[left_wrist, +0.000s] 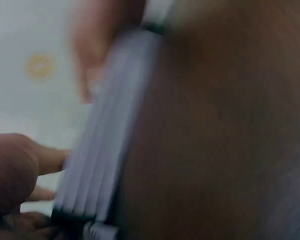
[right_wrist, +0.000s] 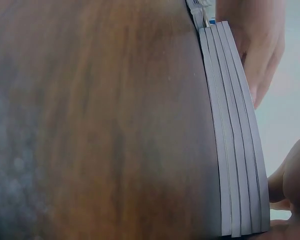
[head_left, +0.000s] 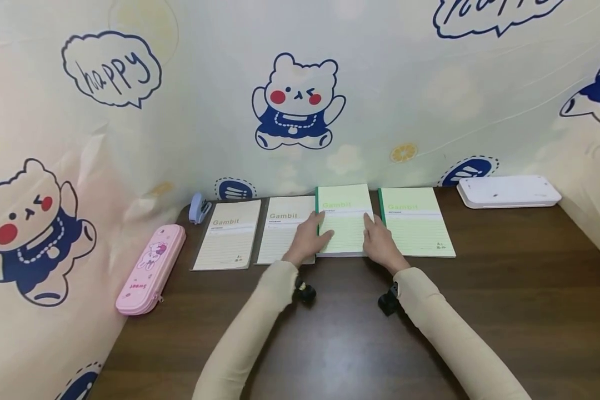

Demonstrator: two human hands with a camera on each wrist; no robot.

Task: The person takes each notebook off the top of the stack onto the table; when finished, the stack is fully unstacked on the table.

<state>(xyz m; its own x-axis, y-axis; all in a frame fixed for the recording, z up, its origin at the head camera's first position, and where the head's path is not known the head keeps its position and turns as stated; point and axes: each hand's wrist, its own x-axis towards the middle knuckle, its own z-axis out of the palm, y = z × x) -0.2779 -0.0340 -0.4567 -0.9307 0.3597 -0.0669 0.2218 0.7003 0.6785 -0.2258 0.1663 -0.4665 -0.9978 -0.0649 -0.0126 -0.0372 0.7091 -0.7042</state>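
Observation:
Both hands are at a stack of green "Gambit" notebooks [head_left: 344, 222] at the middle of the row on the table. My left hand [head_left: 308, 239] grips its left edge by the dark green spine, thumb over the cover. On the opposite edge my right hand [head_left: 380, 239] holds the stack with fingers along its side. Several page edges show in the right wrist view, where the pile of notebooks [right_wrist: 237, 135] lies flush and low over the wood. The left wrist view is blurred, with the same notebooks [left_wrist: 107, 125] slanting through it.
Right of the stack lies another green notebook [head_left: 417, 222]; to its left are a grey-spined notebook [head_left: 280, 239] and a second one [head_left: 227, 236]. A blue stapler-like item [head_left: 198, 208], a pink pencil case [head_left: 151, 269] and a white case [head_left: 509, 191] stand around them. A printed cloth [head_left: 395, 83] hangs behind.

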